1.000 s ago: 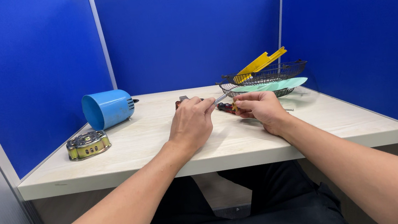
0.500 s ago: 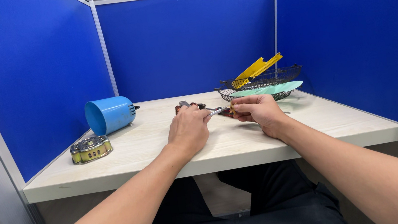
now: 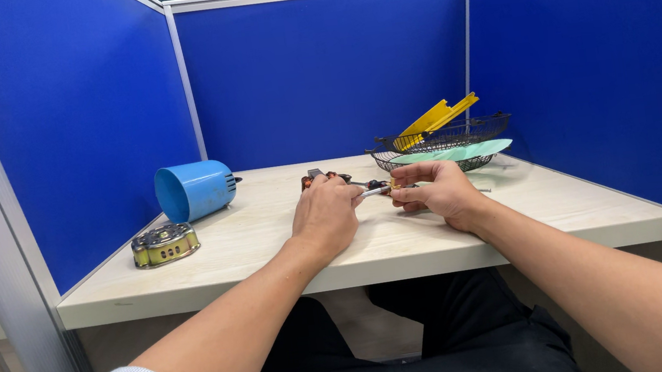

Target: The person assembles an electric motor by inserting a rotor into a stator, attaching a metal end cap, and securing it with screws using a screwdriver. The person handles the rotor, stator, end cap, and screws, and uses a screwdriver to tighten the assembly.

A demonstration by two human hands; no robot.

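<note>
Hands barely shifted since earlier frames. Left hand (image 3: 326,214) fingers closed on dark motor part (image 3: 322,178); right hand (image 3: 433,192) fingers gripping screwdriver (image 3: 376,190). Wire basket (image 3: 444,143) at 1 o'clock.

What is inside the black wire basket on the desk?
In the wire basket stand long yellow plastic pieces; a pale green flat piece lies beneath them. The basket's bottom is hidden behind the mesh and the green piece.
</note>
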